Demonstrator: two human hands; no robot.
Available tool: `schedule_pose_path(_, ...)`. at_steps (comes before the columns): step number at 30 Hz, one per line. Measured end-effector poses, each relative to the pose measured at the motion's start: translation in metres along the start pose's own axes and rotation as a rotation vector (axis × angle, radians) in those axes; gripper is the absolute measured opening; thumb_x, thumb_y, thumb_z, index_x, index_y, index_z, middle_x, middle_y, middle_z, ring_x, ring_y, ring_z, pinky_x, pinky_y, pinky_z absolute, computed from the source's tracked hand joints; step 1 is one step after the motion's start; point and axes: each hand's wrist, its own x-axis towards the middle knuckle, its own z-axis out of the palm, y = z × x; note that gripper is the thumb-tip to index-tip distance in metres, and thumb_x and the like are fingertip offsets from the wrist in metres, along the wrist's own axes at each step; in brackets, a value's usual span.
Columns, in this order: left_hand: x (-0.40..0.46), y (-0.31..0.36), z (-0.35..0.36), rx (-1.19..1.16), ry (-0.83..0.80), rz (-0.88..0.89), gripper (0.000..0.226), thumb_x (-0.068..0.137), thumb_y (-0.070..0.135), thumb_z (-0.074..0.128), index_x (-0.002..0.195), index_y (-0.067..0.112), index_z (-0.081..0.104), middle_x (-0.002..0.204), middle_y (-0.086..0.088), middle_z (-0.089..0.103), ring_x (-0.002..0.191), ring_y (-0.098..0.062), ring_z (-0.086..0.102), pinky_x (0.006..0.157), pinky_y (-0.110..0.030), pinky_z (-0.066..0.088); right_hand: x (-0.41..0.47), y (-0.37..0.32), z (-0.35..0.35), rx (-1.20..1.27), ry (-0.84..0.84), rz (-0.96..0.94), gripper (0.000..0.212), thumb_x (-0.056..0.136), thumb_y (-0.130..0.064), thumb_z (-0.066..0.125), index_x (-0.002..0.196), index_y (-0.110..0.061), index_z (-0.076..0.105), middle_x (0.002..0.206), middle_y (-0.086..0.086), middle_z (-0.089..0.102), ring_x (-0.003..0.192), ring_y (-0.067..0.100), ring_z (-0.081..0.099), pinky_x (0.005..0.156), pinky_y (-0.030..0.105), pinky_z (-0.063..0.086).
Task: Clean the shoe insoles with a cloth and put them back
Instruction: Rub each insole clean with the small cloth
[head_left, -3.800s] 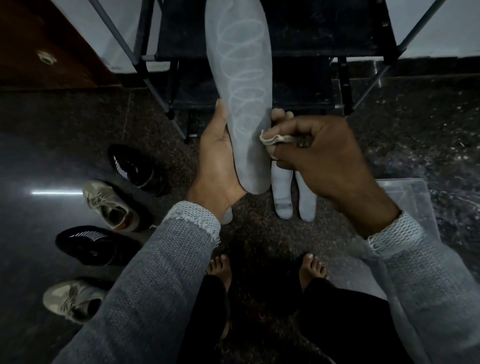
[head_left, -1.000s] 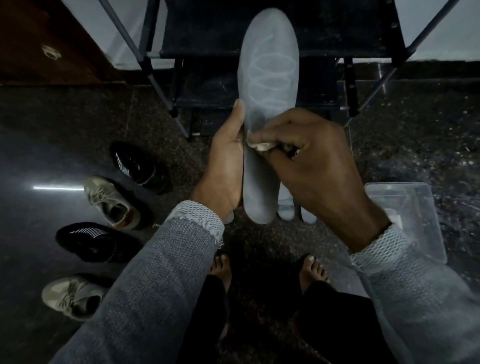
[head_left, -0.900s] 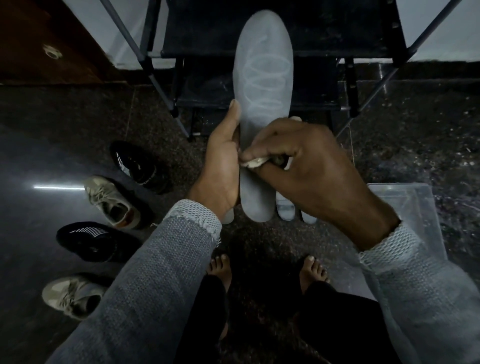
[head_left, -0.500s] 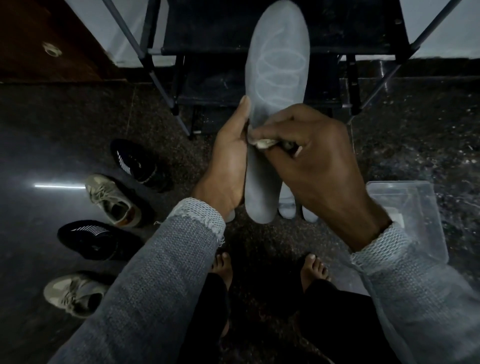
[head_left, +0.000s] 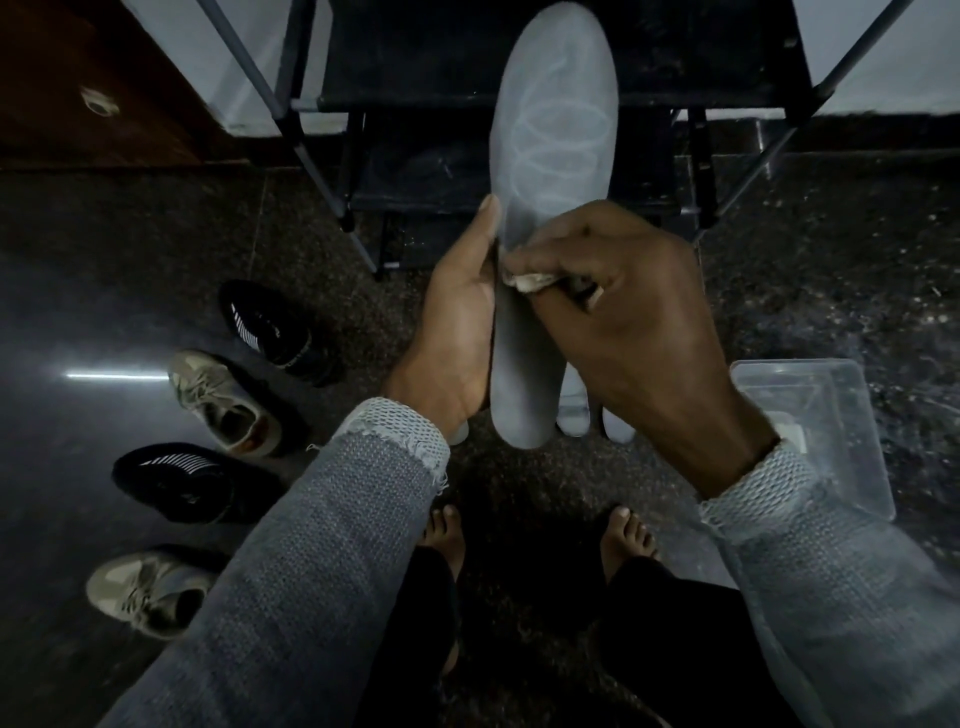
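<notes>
A long grey insole with pale oval markings stands upright in front of me. My left hand grips its left edge near the middle, thumb along the side. My right hand pinches a small crumpled pale cloth and presses it against the insole's middle. Other pale insoles lie on the floor behind, mostly hidden by the held one and my right hand.
Two black shoes and two beige sneakers lie in a row on the dark floor at left. A clear plastic box sits at right. A black metal shoe rack stands ahead. My bare feet are below.
My right hand has rubbed the cloth up and down the middle of the insole. The insole has shifted slightly right and up. My left hand keeps its grip.
</notes>
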Motion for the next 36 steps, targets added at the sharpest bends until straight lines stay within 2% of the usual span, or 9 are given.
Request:
schedule_pose_path(4, 0.003, 0.003, -0.007, -0.071, -0.004, -0.033, 0.061, 0.100, 0.049, 0.036, 0.127, -0.003, 0.055, 0.124, -0.022, 0.062, 0.120, -0.033, 0.059, 0.102, -0.039, 0.048, 0.001, -0.004, -0.001, 0.009, -0.202, -0.104, 0.014, 0.079, -0.002, 0.068, 0.087, -0.010, 0.076, 0.089, 0.004, 0.067, 0.081, 0.013, 0.064, 0.074, 0.032, 0.053)
schedule_pose_path(7, 0.004, 0.004, -0.007, -0.141, -0.005, -0.075, 0.067, 0.098, 0.052, 0.039, 0.129, -0.005, 0.053, 0.127, -0.027, 0.058, 0.123, -0.038, 0.055, 0.106, -0.043, 0.044, 0.001, -0.002, -0.003, 0.002, -0.265, -0.130, 0.014, 0.078, -0.004, 0.067, 0.086, -0.011, 0.077, 0.087, 0.003, 0.068, 0.080, 0.015, 0.064, 0.075, 0.036, 0.053)
schedule_pose_path(12, 0.005, 0.003, -0.005, -0.050, 0.023, -0.015, 0.052, 0.102, 0.045, 0.033, 0.119, 0.005, 0.061, 0.110, -0.014, 0.069, 0.104, -0.024, 0.066, 0.098, -0.035, 0.050, 0.001, 0.005, -0.004, -0.054, -0.030, -0.030, 0.011, 0.081, -0.006, 0.069, 0.088, -0.011, 0.076, 0.089, 0.003, 0.069, 0.081, 0.013, 0.065, 0.075, 0.034, 0.055)
schedule_pose_path(15, 0.004, 0.001, -0.004, -0.027, 0.034, -0.006, 0.050, 0.102, 0.044, 0.032, 0.119, 0.007, 0.061, 0.108, -0.012, 0.069, 0.104, -0.023, 0.065, 0.098, -0.034, 0.050, 0.001, 0.004, -0.002, -0.041, 0.036, -0.005, 0.010, 0.084, -0.007, 0.069, 0.090, -0.009, 0.076, 0.089, 0.005, 0.068, 0.082, 0.013, 0.065, 0.074, 0.032, 0.055)
schedule_pose_path(19, 0.006, 0.002, -0.008, -0.084, -0.005, -0.052, 0.065, 0.100, 0.051, 0.035, 0.128, -0.004, 0.055, 0.131, -0.025, 0.057, 0.125, -0.034, 0.055, 0.109, -0.041, 0.042, 0.001, -0.004, -0.002, -0.014, -0.192, -0.098, 0.015, 0.080, -0.003, 0.068, 0.088, -0.011, 0.077, 0.086, 0.004, 0.068, 0.079, 0.014, 0.064, 0.073, 0.033, 0.053)
schedule_pose_path(22, 0.006, 0.003, -0.012, -0.182, -0.040, -0.101, 0.068, 0.098, 0.053, 0.039, 0.112, -0.007, 0.067, 0.121, -0.028, 0.060, 0.119, -0.038, 0.057, 0.109, -0.045, 0.041, 0.004, -0.006, -0.008, -0.032, -0.368, -0.113, 0.016, 0.079, -0.006, 0.065, 0.087, -0.013, 0.078, 0.086, -0.001, 0.068, 0.077, 0.008, 0.063, 0.074, 0.025, 0.051)
schedule_pose_path(26, 0.007, 0.004, -0.011, -0.206, -0.075, -0.084, 0.065, 0.099, 0.053, 0.038, 0.128, -0.004, 0.055, 0.124, -0.027, 0.059, 0.120, -0.037, 0.057, 0.105, -0.045, 0.045, 0.004, -0.004, -0.016, 0.087, -0.403, 0.048, 0.018, 0.080, -0.001, 0.071, 0.088, -0.016, 0.077, 0.086, -0.009, 0.069, 0.083, 0.002, 0.065, 0.081, 0.019, 0.052)
schedule_pose_path(32, 0.008, 0.009, -0.009, -0.153, -0.084, -0.026, 0.062, 0.101, 0.050, 0.028, 0.122, -0.001, 0.057, 0.111, -0.023, 0.064, 0.098, -0.030, 0.066, 0.087, -0.037, 0.056, 0.009, 0.004, -0.028, 0.288, -0.145, 0.342, 0.014, 0.079, -0.003, 0.075, 0.092, -0.007, 0.075, 0.088, -0.005, 0.072, 0.087, 0.003, 0.069, 0.078, 0.011, 0.051)
schedule_pose_path(36, 0.008, 0.007, -0.008, -0.169, -0.108, -0.011, 0.062, 0.101, 0.049, 0.028, 0.110, -0.003, 0.061, 0.104, -0.024, 0.064, 0.090, -0.030, 0.069, 0.082, -0.036, 0.057, 0.010, 0.006, -0.032, 0.316, -0.197, 0.452, 0.013, 0.080, -0.004, 0.074, 0.092, -0.005, 0.075, 0.088, -0.002, 0.073, 0.084, 0.005, 0.069, 0.072, 0.009, 0.050)
